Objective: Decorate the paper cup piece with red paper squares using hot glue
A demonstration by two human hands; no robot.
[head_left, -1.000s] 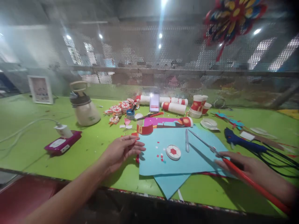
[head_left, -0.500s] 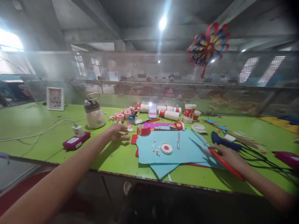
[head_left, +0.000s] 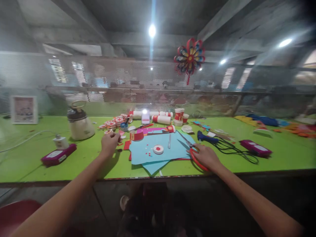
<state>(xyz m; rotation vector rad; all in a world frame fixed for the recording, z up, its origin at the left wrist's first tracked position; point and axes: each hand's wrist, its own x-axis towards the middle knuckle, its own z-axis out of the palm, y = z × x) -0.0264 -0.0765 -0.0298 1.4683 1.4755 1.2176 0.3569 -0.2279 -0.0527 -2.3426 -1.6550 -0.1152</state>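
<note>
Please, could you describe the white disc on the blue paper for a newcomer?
On the green table, find the blue paper. Near its middle lies a round white disc, left of the slim pale tool. Its face has a red centre, and unlike the similar red-and-white pieces heaped farther back, it lies apart.

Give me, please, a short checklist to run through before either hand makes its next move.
1. Scissors held in the right hand: ok, the fingers are at the red handles.
2. Scissor blades closed: cannot tell, the second dark line may be a blade or a shadow.
3. White disc flat on the blue sheet, apart from the scissors: ok.
4. Sheet free of small red scraps: not ok, some lie left of the disc.
5. Slim pale tool off the sheet: not ok, it lies between disc and scissors.
6. Left hand empty: cannot tell, its fingers are curled.
</note>
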